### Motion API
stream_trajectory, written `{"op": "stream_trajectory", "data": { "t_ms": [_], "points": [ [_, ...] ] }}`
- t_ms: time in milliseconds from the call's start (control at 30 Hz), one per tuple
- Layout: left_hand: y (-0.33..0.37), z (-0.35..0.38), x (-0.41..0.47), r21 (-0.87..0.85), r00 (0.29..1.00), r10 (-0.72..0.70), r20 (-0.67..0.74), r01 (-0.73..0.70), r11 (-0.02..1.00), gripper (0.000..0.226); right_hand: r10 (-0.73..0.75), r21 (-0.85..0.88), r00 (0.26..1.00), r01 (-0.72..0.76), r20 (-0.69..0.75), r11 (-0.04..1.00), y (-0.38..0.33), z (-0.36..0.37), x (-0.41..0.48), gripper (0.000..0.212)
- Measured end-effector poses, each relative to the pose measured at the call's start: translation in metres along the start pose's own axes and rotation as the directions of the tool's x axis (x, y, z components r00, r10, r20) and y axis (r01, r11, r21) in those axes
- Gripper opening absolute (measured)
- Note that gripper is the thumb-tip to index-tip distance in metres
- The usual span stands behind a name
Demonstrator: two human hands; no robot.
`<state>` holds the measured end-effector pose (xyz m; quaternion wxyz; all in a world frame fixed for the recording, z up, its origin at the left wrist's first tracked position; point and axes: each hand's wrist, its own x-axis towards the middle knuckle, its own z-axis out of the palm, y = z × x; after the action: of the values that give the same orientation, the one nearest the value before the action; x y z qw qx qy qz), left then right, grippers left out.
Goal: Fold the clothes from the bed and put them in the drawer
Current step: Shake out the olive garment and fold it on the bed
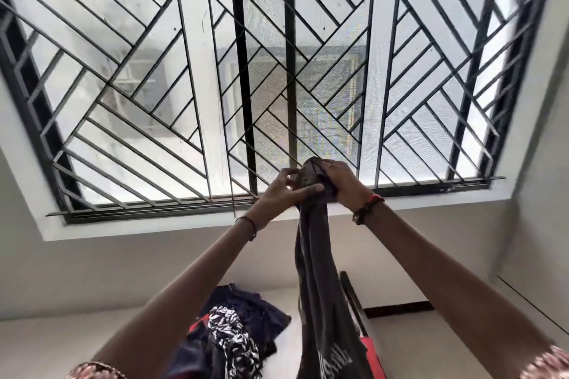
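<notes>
Dark grey cloth garment (317, 286): held up at arm's length, bunched at its top end, the rest hanging straight down in a long narrow twist. Pale lettering near its lower end, too blurred to read. Its bottom runs out of view.

Right-hand grip (341, 178): clenched over the bunched top of the garment, fingers wrapped down round the fabric.

Left-hand grip (283, 191): up against the same bunch from the other side, thumb laid along the cloth, fingers curled at the top edge, pinching the fabric. The two grips sit just beside each other.

Wrists: thin dark band (251, 226) on the left, red and dark beaded bands (368, 208) on the right. Patterned sleeves show at both bottom corners.

Below, between the forearms: loose heap of unfolded clothes (234, 332), dark navy pieces with a black-and-white printed cloth on top and some red beneath, lying on the white bed (289, 348). A second patch of red shows to the right of the hanging garment.

Behind: wide window with a dark metal grille of diagonal bars (277, 71), set in a pale grey wall (123, 271)
</notes>
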<state>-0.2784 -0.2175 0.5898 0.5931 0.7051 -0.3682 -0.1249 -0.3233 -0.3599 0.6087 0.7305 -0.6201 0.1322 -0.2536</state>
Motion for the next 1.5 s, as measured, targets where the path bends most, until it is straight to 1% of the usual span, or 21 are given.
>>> {"op": "stream_trajectory", "data": {
  "t_ms": [33,67,133,233,333,433,533,567,633,733,800,867,933,1000,1067,1133,1233,1267,1367,1433,1500],
  "points": [
    [-0.001,0.004,0.002,0.105,0.999,0.032,-0.02,-0.03,0.994,0.053,0.007,0.019,1.0,-0.007,-0.001,1.0,-0.002,0.0,0.0,0.023],
    [-0.004,0.006,0.005,0.2,0.997,0.065,-0.037,-0.056,0.978,0.055,0.011,0.03,1.0,-0.011,-0.005,0.999,-0.003,-0.001,0.0,0.023],
    [-0.005,0.009,0.009,0.285,0.988,0.144,-0.048,-0.125,0.95,0.044,0.007,0.034,1.0,-0.006,-0.011,0.999,-0.005,-0.003,0.0,0.02],
    [-0.001,0.014,0.015,0.238,0.982,0.176,-0.063,-0.156,0.959,0.022,-0.008,0.039,1.0,0.008,0.002,0.999,-0.008,-0.012,0.0,0.016],
    [0.007,0.016,0.024,0.193,0.987,0.139,-0.086,-0.12,0.974,0.013,-0.02,0.088,0.999,0.017,0.033,0.996,-0.009,-0.024,-0.007,0.02],
    [0.007,0.019,0.042,0.136,0.984,0.109,-0.138,-0.09,0.987,0.019,0.01,0.113,0.991,-0.025,0.132,0.993,-0.003,-0.031,-0.022,0.031],
    [0.016,0.023,0.053,0.144,0.973,0.102,-0.208,-0.073,0.987,0.032,-0.017,0.012,0.974,0.014,0.225,1.0,0.007,-0.039,-0.036,0.024],
    [0.02,0.024,0.056,0.134,0.969,0.092,-0.227,-0.062,0.989,0.036,-0.027,-0.004,0.973,0.029,0.227,1.0,0.011,-0.04,-0.038,0.024],
    [0.027,0.025,0.06,0.112,0.962,0.074,-0.262,-0.046,0.993,0.031,-0.07,-0.059,0.986,0.079,0.15,0.995,0.02,-0.04,-0.037,0.027],
    [0.035,0.024,0.061,-0.007,0.957,0.031,-0.288,-0.035,0.999,0.033,-0.176,-0.159,0.984,0.173,-0.009,0.972,0.036,-0.035,-0.032,0.014],
    [0.039,0.02,0.062,-0.013,0.963,0.022,-0.268,-0.027,1.0,0.031,-0.261,-0.196,0.96,0.237,-0.106,0.951,0.041,-0.035,-0.028,0.022],
    [0.043,0.014,0.066,-0.021,0.95,0.014,-0.313,-0.021,1.0,0.029,-0.334,-0.251,0.926,0.286,-0.177,0.925,0.041,-0.039,-0.021,0.024],
    [0.042,0.007,0.073,-0.042,0.928,-0.015,-0.373,-0.001,0.999,0.027,-0.364,-0.289,0.907,0.297,-0.211,0.91,0.038,-0.04,-0.017,0.028],
    [0.044,0.003,0.074,-0.037,0.921,-0.029,-0.388,0.016,0.999,0.027,-0.391,-0.309,0.896,0.318,-0.212,0.896,0.036,-0.038,-0.018,0.029],
    [0.041,-0.002,0.081,-0.018,0.912,-0.021,-0.411,0.014,1.0,0.028,-0.412,-0.268,0.9,0.366,-0.143,0.891,0.035,-0.034,-0.026,0.021],
    [0.039,-0.007,0.086,-0.031,0.89,-0.014,-0.455,-0.001,1.0,0.029,-0.39,-0.279,0.921,0.374,-0.001,0.884,0.04,-0.033,-0.031,0.016],
    [0.039,-0.017,0.092,-0.027,0.864,-0.01,-0.504,-0.004,1.0,0.03,-0.272,-0.523,0.939,0.343,0.211,0.78,0.063,-0.041,-0.032,0.019],
    [0.042,-0.019,0.093,-0.014,0.861,0.004,-0.508,-0.013,1.0,0.03,-0.221,-0.564,0.94,0.333,0.259,0.756,0.072,-0.046,-0.032,0.015],
    [0.052,-0.023,0.095,-0.024,0.859,0.041,-0.511,-0.061,0.998,0.022,-0.106,-0.637,0.96,0.252,0.259,0.728,0.095,-0.063,-0.036,0.023],
    [0.058,-0.027,0.097,-0.066,0.86,0.055,-0.507,-0.102,0.993,0.014,-0.076,-0.67,0.967,0.223,0.242,0.708,0.105,-0.072,-0.038,0.021],
    [0.057,-0.031,0.101,-0.106,0.871,0.05,-0.489,-0.116,0.988,0.014,-0.025,-0.638,0.986,0.125,0.164,0.76,0.108,-0.079,-0.04,0.018]
  ]
}}
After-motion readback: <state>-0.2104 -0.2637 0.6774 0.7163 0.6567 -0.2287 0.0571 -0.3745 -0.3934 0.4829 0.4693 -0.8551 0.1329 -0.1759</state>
